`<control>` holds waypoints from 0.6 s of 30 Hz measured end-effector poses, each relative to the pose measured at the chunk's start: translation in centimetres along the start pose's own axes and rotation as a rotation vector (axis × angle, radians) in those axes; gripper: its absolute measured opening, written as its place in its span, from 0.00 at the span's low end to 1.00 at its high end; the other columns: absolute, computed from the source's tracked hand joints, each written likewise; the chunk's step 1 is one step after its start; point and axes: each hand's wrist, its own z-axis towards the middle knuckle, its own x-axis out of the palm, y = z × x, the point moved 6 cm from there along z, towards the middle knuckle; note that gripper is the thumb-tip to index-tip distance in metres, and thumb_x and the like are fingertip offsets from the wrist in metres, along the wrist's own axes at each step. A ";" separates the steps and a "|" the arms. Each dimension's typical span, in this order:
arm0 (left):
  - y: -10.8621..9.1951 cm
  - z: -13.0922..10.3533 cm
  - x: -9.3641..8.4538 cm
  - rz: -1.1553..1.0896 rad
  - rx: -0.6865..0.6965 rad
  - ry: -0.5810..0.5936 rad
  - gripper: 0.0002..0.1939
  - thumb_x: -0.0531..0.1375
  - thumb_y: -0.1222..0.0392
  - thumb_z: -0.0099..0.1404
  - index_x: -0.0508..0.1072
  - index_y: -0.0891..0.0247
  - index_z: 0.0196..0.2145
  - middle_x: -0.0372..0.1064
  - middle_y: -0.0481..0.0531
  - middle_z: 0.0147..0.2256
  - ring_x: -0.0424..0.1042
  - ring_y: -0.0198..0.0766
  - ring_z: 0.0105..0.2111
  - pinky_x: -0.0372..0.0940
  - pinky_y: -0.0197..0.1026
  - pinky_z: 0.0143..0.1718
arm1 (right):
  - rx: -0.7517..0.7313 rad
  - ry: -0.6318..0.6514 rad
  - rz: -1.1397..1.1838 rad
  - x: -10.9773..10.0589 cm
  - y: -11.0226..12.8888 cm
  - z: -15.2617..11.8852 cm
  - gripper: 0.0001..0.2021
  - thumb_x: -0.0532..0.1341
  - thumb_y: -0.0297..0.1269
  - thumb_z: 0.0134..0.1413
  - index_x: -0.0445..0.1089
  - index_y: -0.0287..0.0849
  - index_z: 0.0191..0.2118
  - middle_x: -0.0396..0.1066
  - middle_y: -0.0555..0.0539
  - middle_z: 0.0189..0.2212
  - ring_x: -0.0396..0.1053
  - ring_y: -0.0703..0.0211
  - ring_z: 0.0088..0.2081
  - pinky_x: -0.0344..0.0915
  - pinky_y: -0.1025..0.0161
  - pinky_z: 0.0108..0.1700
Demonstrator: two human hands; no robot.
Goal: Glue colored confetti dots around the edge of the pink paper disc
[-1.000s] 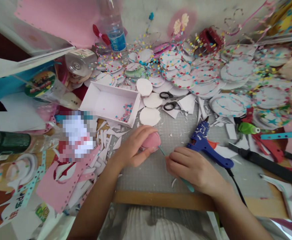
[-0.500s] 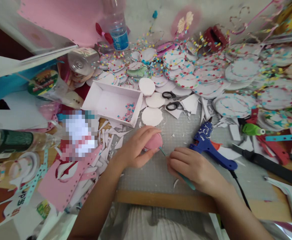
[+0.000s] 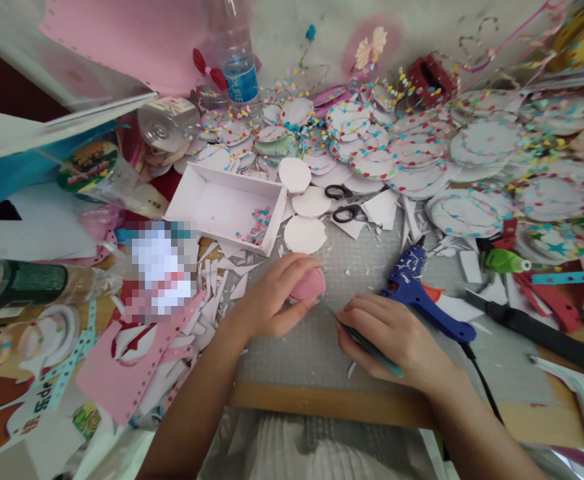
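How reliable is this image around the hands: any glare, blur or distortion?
In the head view, light is soft, with no strong glare on the gray mat; in the head view, a pixelated patch hides detail; also in the head view, the teal tool's tip by the pink piece is too soft to judge contact, and the edges look stretched.

A blue-labelled water bottle (image 3: 243, 83) stands at upper centre-left, near a tilted clear plastic jar (image 3: 166, 130). Black-handled scissors (image 3: 357, 211) lie just above centre; a blue glue gun (image 3: 419, 297) lies right of centre.
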 end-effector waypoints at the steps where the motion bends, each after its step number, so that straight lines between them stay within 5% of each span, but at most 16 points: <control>1: 0.0 0.0 0.0 -0.001 0.001 0.000 0.25 0.56 0.63 0.64 0.58 0.60 0.58 0.61 0.60 0.54 0.60 0.48 0.56 0.56 0.53 0.58 | 0.001 -0.018 0.012 -0.1 0.0 0.0 0.06 0.55 0.21 0.56 0.67 0.37 0.33 0.65 0.47 0.23 0.61 0.60 0.26 0.57 0.62 0.27; 7: 0.0 0.0 0.0 -0.007 -0.003 0.004 0.25 0.56 0.64 0.64 0.58 0.61 0.59 0.60 0.60 0.55 0.59 0.48 0.57 0.55 0.52 0.59 | 0.027 -0.066 0.045 -0.3 -0.1 0.1 0.07 0.54 0.21 0.57 0.65 0.38 0.32 0.66 0.47 0.23 0.61 0.61 0.25 0.58 0.63 0.27; 18: 0.0 0.0 0.0 -0.008 0.003 -0.001 0.26 0.57 0.65 0.62 0.59 0.62 0.58 0.61 0.60 0.54 0.60 0.48 0.56 0.57 0.52 0.58 | 0.058 0.029 0.033 0.9 -0.4 0.3 0.10 0.51 0.23 0.59 0.63 0.40 0.29 0.62 0.48 0.22 0.59 0.60 0.25 0.56 0.63 0.28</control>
